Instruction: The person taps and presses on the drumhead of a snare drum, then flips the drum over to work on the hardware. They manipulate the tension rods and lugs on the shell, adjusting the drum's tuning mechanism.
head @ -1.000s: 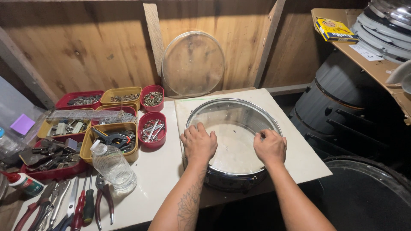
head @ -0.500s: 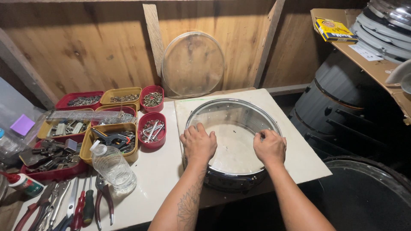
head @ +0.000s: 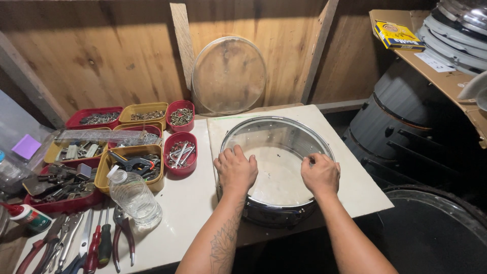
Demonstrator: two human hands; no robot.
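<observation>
A workshop: plywood walls, hardware trays (head: pixel 133 163), pliers (head: pixel 120 231), drum shells (head: pixel 406 109).

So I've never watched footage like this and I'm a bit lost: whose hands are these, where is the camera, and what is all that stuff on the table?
The camera sits on the person's head and looks down, so the two bare hands are their own. The left hand and right hand both rest inside a shallow metal drum shell that stands on a white board. Neither hand visibly grips a tool. To the left lie red and yellow trays of small metal parts, a plastic bottle and pliers. A clear drumhead leans on the wooden wall.
</observation>
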